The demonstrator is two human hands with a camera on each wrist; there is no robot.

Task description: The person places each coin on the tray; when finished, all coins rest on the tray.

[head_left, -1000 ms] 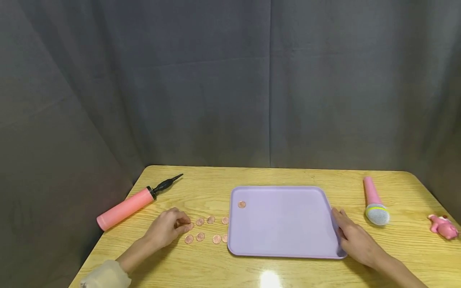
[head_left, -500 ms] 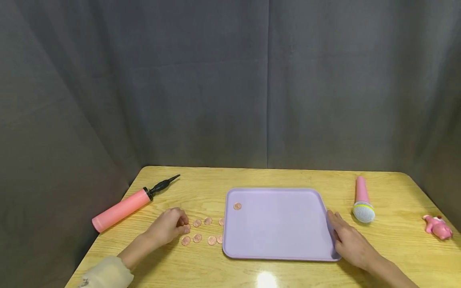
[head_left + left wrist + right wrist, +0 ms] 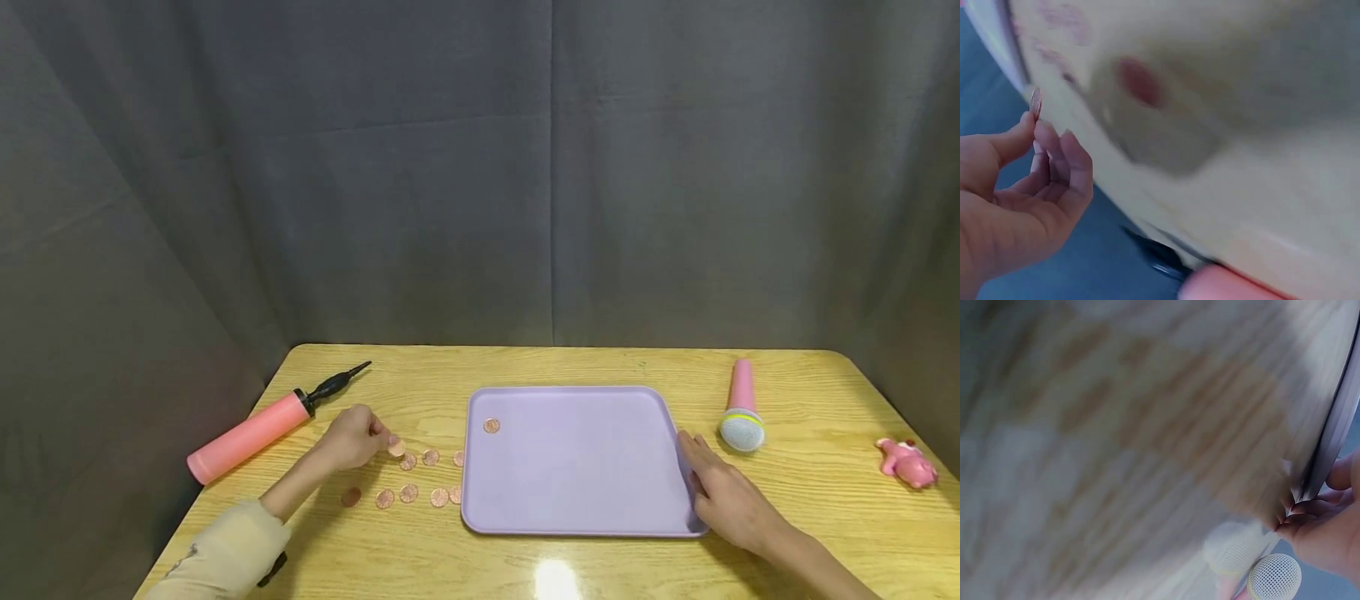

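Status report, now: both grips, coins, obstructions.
Left grip pinching raised coin. Right grip holding tray. One coin on tray, others on table. Pump, microphone clear of tray.

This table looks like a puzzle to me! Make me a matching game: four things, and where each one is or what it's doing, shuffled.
1. Microphone
2. Pink tube with a black nozzle
3. Purple tray
4. Left hand

A. Carries one flat coin
B. Pinches a raised coin
C. Lies near the table's left edge
D. Lies right of the tray

Pairs: 1-D, 2-C, 3-A, 4-B
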